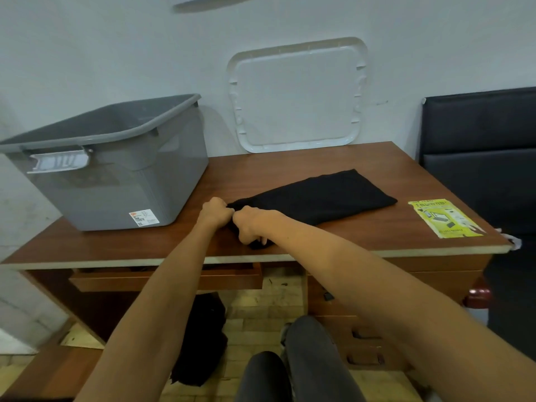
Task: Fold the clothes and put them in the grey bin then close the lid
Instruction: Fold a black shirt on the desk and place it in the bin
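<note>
My left hand and right hand are knuckle to knuckle, both pinching the near end of the soft black cloth garment. The rest of it lies flat on the table, stretching away to their right. It looks light and limp, so I'd hold it by the corners. The lidless grey plastic bin stands just left of my left hand.

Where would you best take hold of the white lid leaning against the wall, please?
Probably grip the lid by its raised rim at both side edges, coming from the front: it stands nearly upright on the table, back against the wall, leaving those edges free.
</note>
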Demonstrator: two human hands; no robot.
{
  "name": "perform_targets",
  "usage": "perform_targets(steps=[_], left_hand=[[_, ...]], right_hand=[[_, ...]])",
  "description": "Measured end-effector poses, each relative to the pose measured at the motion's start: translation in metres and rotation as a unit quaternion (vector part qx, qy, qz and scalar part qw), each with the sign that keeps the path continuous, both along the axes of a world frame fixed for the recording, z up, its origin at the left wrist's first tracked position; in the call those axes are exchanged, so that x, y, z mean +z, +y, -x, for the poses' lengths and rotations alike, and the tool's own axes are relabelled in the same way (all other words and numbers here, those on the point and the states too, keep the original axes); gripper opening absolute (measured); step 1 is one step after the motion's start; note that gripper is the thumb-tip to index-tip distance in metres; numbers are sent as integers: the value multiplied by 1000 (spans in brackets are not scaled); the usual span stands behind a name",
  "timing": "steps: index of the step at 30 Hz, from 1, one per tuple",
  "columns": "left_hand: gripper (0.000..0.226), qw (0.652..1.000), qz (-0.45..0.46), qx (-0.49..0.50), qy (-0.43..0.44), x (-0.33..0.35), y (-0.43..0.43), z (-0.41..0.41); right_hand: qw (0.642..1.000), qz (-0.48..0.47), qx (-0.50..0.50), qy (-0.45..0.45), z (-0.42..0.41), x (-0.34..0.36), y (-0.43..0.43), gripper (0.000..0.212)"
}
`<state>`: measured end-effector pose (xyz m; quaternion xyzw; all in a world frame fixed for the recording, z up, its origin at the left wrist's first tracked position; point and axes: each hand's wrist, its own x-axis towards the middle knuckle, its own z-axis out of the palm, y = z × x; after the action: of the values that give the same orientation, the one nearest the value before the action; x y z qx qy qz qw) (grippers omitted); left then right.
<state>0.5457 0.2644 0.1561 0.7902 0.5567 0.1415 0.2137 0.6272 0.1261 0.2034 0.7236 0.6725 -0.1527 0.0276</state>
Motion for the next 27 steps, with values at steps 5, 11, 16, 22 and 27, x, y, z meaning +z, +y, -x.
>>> perform_targets(steps=[5,11,16,22,27], left_hand=[[18,989,61,73,-115,16,-4,-1],[31,956,107,135,-237,30,-6,-4],[28,886,177,142,-404,43,-17,-12],[26,851,198,90,-477,67,-30,-55],[21,843,225,43,-488,84,-42,-110]], right_hand=[[992,12,-64,106,-11,-4,0,41],[951,-4,-114,289,-38,5,-6,36],[892,-30,-145,427,-61,17,-19,33],[832,-82,-196,512,-100,21,-42,26],[782,-141,-247,554,-145,23,-61,19]])
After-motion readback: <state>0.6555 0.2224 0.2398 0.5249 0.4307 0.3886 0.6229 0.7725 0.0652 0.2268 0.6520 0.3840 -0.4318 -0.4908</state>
